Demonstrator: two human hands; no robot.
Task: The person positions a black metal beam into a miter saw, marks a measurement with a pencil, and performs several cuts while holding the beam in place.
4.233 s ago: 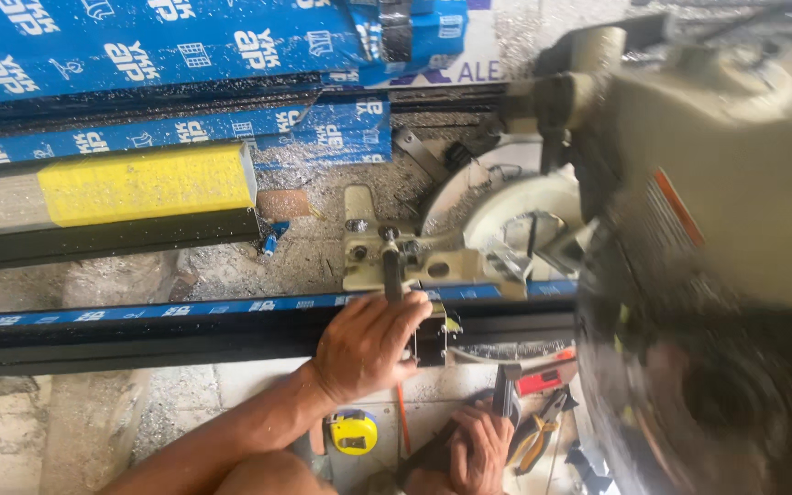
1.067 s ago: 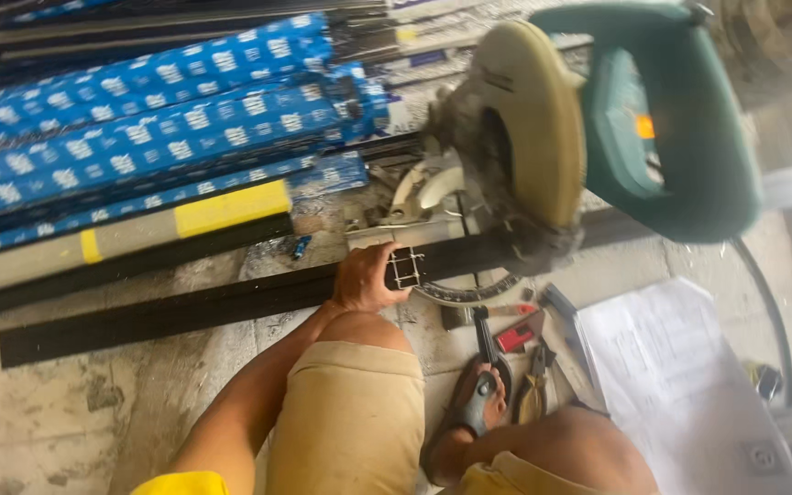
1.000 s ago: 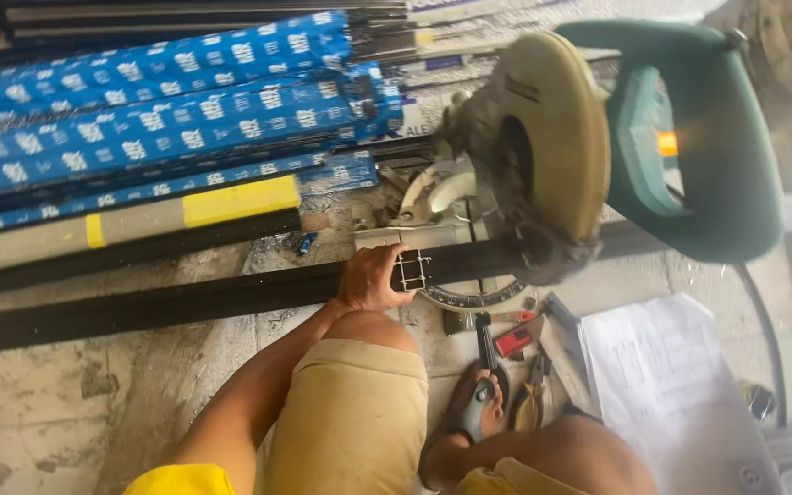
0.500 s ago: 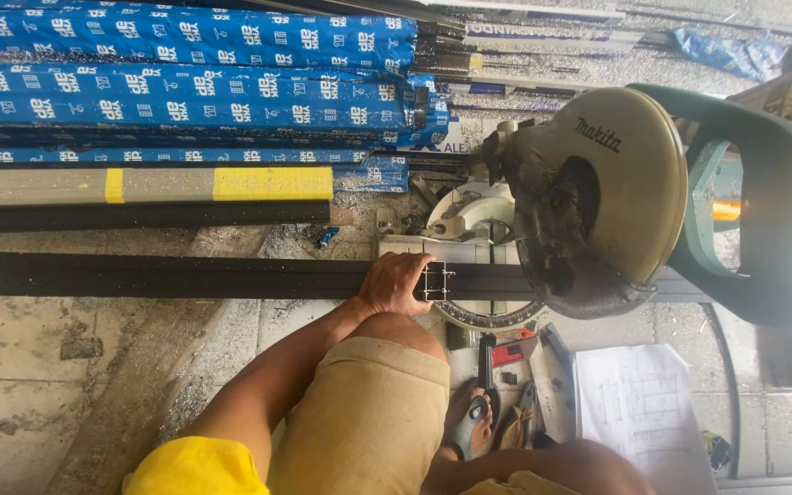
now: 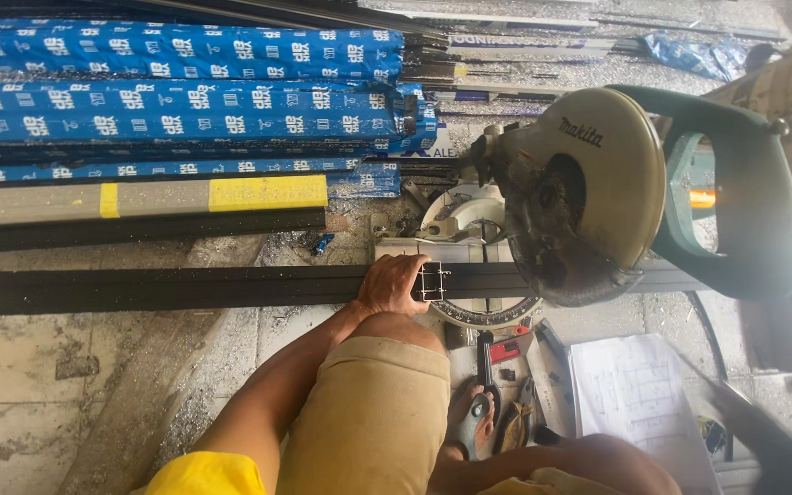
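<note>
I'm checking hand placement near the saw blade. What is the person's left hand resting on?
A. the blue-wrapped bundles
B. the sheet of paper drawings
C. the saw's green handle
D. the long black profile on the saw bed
D: the left hand grips the black profile just beside the raised miter saw, away from its green handle.

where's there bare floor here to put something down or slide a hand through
Free: the dusty floor below the long black profile, left of the person's knee. Crowded: above it, stacked blue-wrapped profiles; right of the left hand, the miter saw; below that, pliers and paper sheets.
</note>
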